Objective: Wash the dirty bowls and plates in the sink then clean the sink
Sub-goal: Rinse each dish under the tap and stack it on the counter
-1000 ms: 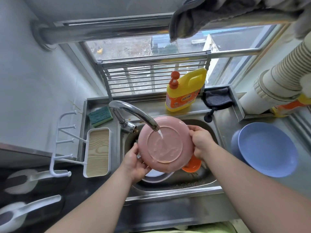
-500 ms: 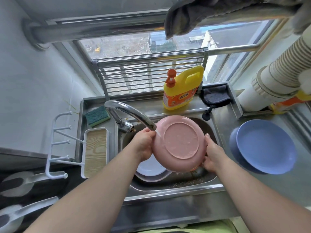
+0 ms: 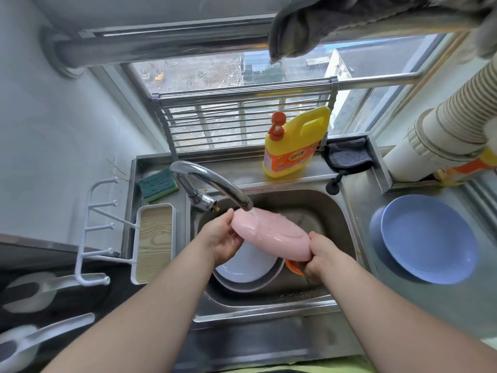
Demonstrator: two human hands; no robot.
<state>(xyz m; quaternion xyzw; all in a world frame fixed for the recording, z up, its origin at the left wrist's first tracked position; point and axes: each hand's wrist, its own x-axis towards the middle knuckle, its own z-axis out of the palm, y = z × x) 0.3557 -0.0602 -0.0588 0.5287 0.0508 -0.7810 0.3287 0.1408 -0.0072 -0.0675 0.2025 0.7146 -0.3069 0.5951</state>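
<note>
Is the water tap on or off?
On. Water pours from the tap spout onto the pink plate held over the sink.

Steel counter [image 3: 443, 300] carries blue plates [image 3: 427, 238] right of the sink [image 3: 271, 302]; behind it, yellow detergent bottle [image 3: 293, 146], green sponge [image 3: 158, 184], dark cloth [image 3: 347, 156].

Only thing with any writing on it is the yellow dish soap jug [image 3: 294, 142] up on the ledge behind the sink. Its orange label [image 3: 289, 160] has some white characters on a blue patch, but they're too blurry to actually read. Nothing else around here carries text.
</note>
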